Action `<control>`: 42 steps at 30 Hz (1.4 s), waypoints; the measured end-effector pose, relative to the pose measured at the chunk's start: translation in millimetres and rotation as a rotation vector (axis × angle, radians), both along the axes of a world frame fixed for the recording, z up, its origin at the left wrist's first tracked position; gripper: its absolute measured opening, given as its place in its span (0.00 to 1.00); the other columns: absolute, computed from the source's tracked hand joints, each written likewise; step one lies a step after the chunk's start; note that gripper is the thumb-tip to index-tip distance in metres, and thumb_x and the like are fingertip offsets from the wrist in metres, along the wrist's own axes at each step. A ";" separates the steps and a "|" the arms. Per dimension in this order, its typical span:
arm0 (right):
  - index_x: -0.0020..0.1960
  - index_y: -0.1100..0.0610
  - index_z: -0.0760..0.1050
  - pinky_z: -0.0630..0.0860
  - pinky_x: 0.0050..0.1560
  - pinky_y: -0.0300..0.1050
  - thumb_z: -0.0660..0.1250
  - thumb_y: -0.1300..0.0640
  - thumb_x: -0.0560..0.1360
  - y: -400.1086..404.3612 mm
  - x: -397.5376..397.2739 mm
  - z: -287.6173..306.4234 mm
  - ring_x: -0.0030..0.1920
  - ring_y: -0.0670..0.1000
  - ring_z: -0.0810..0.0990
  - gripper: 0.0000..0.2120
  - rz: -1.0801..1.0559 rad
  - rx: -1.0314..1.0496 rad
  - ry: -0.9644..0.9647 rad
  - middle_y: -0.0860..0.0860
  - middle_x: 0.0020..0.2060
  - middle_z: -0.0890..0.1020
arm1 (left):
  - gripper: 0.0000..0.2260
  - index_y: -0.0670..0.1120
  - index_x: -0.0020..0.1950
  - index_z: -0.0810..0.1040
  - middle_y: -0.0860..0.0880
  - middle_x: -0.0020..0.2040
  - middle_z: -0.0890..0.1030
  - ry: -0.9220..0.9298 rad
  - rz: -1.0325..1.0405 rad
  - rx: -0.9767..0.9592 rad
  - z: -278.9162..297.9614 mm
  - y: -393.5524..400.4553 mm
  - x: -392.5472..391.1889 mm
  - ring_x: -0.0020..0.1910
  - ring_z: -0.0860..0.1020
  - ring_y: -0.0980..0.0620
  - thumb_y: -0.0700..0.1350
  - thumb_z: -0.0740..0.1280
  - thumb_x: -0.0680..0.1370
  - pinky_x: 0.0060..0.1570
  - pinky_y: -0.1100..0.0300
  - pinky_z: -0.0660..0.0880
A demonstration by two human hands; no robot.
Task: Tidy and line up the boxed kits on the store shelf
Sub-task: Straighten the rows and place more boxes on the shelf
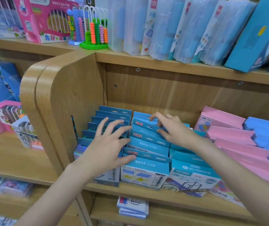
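Three rows of blue boxed kits stand on the wooden shelf (130, 190): a left row (112, 114), a middle row (146, 167) and a right row (194, 174). My left hand (107, 144) lies spread over the gap between the left and middle rows, fingers straight, thumb against the left side of the middle row. My right hand (171, 128) sits on the far boxes of the middle row, fingers curled over the hang tab of one blue box (148, 126) and thumb pressed on its near face. The middle row's boxes lean at uneven angles.
Pink boxes (233, 137) and blue boxes (267, 128) fill the shelf to the right. A curved wooden side panel (62, 95) borders the left row. Above stand tall packs (163, 25) and a bead abacus (96, 33). Small packs (133, 207) lie on the shelf below.
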State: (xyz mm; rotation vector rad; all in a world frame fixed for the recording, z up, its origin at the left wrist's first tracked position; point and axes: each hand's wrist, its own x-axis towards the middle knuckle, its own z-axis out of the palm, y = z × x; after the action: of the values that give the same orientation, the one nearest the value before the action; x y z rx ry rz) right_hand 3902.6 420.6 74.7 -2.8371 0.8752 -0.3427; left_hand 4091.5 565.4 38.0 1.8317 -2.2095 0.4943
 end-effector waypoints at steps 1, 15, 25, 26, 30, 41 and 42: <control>0.62 0.51 0.64 0.63 0.55 0.46 0.60 0.61 0.77 0.7 -0.8 -1.7 0.52 0.50 0.69 0.16 -0.001 0.011 0.012 0.49 0.43 0.74 | 0.30 0.50 0.51 0.83 0.51 0.62 0.76 -0.001 -0.007 0.024 3.1 1.7 -0.4 0.66 0.63 0.47 0.69 0.52 0.72 0.65 0.41 0.51; 0.55 0.50 0.75 0.58 0.65 0.48 0.65 0.46 0.74 18.2 -14.7 8.8 0.65 0.46 0.57 0.12 0.074 -0.032 0.195 0.44 0.66 0.63 | 0.45 0.54 0.70 0.68 0.54 0.75 0.54 0.033 -0.007 0.267 20.4 9.6 -2.8 0.72 0.42 0.53 0.78 0.47 0.62 0.70 0.47 0.35; 0.49 0.48 0.80 0.59 0.65 0.39 0.66 0.47 0.73 10.3 -21.7 24.2 0.64 0.42 0.65 0.08 0.182 0.261 0.007 0.44 0.62 0.70 | 0.18 0.55 0.45 0.78 0.59 0.51 0.80 0.164 -0.106 0.090 10.7 -0.4 0.4 0.63 0.65 0.57 0.65 0.57 0.70 0.67 0.47 0.49; 0.51 0.50 0.79 0.61 0.64 0.40 0.66 0.49 0.74 0.8 -18.2 26.1 0.62 0.44 0.68 0.08 0.142 0.196 -0.073 0.47 0.60 0.72 | 0.18 0.55 0.46 0.78 0.60 0.49 0.80 0.177 -0.098 0.071 10.6 -1.5 -0.3 0.62 0.66 0.58 0.64 0.57 0.70 0.67 0.48 0.49; 0.65 0.55 0.68 0.67 0.63 0.44 0.66 0.54 0.75 -33.5 2.9 22.0 0.61 0.51 0.72 0.20 -0.038 0.064 -0.044 0.53 0.60 0.75 | 0.15 0.55 0.47 0.67 0.59 0.48 0.79 0.185 -0.072 0.063 15.2 -4.6 -3.8 0.60 0.66 0.59 0.65 0.56 0.70 0.69 0.51 0.46; 0.71 0.47 0.56 0.62 0.68 0.55 0.71 0.39 0.65 -45.5 8.7 12.8 0.68 0.52 0.64 0.40 -0.028 0.227 0.213 0.50 0.69 0.66 | 0.29 0.52 0.57 0.65 0.54 0.76 0.51 0.058 -0.031 0.413 32.1 -28.3 -14.9 0.74 0.41 0.59 0.72 0.61 0.67 0.68 0.48 0.27; 0.71 0.48 0.58 0.62 0.68 0.53 0.71 0.39 0.65 -45.4 7.6 13.7 0.68 0.51 0.65 0.40 -0.034 0.250 0.202 0.49 0.68 0.67 | 0.32 0.52 0.62 0.66 0.55 0.75 0.52 0.055 -0.026 0.416 31.4 -28.5 -14.5 0.74 0.45 0.59 0.72 0.60 0.67 0.68 0.49 0.27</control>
State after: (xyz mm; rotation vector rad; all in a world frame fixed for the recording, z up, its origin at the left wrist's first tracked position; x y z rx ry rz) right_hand 3910.2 375.3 88.4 -2.6578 0.9311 0.0502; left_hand 4077.0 536.9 69.5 1.9702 -2.4323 -0.0292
